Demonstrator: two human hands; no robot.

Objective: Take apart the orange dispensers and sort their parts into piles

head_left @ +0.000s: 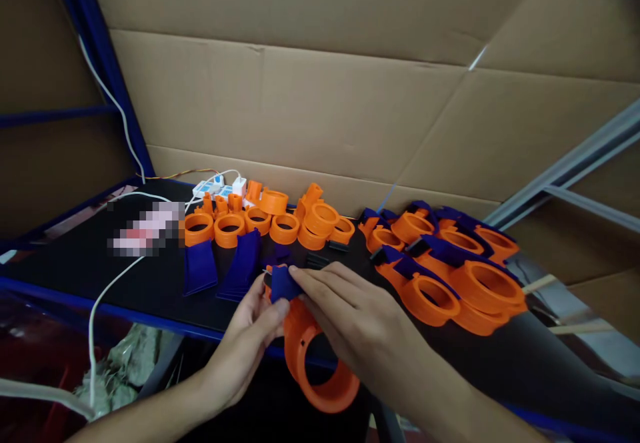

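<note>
Orange rings [229, 242] line our counter's [165, 283] back edge, purple-topped pieces [460, 283] the right. Our left hand [255, 326] and right hand [357, 310] hold another piece [295, 348] by the front edge, long axis slanting, ring toward us.

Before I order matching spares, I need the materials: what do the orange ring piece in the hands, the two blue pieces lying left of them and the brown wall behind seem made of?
Orange ring piece: probably rigid plastic, satin; even colour, smooth round rim.
Blue pieces: likely plastic too, fairly matt; uniform colour, clean edges.
Brown wall: apparently cardboard, dull; straight creases across it.
</note>
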